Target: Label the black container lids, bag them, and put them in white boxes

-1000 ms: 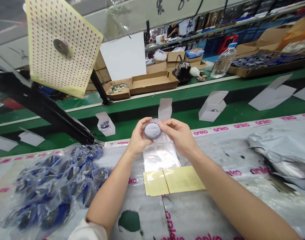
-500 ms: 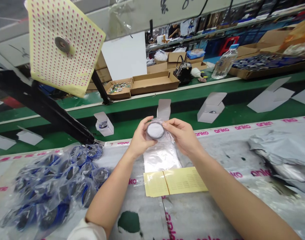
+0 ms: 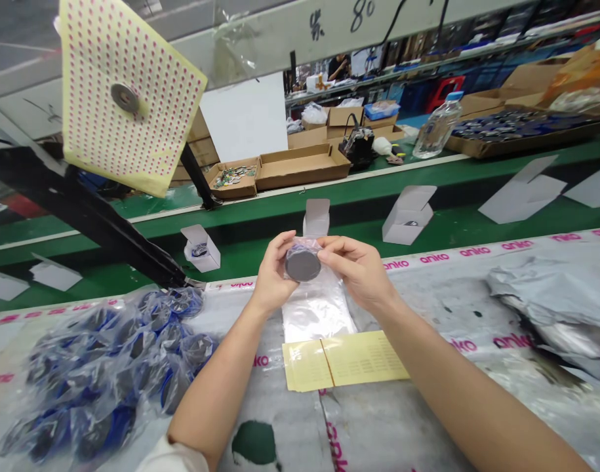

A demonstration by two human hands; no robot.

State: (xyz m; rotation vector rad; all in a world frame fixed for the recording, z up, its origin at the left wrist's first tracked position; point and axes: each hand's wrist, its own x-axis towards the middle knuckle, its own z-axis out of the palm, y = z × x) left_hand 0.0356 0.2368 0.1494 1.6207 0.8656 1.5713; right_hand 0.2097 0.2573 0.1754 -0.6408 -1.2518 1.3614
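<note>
My left hand (image 3: 273, 270) and my right hand (image 3: 359, 267) hold a small round grey disc (image 3: 303, 262) between their fingertips, wrapped in thin clear plastic. The disc's dark flat face points at me. Both hands are closed on it, above a stack of clear plastic bags (image 3: 317, 309) that lies on the table. A yellow paper strip (image 3: 343, 359) lies across the near end of the bags.
A pile of bagged blue-and-dark round items (image 3: 107, 367) lies at left. Grey plastic bags (image 3: 550, 295) lie at right. Open white cartons (image 3: 408, 214) stand on the green conveyor (image 3: 260, 239) beyond. A dotted sticker sheet (image 3: 127, 98) hangs at upper left.
The disc has been turned in my fingers: its pale face showed before, and its dark face shows now. The cartons on the conveyor have drifted left.
</note>
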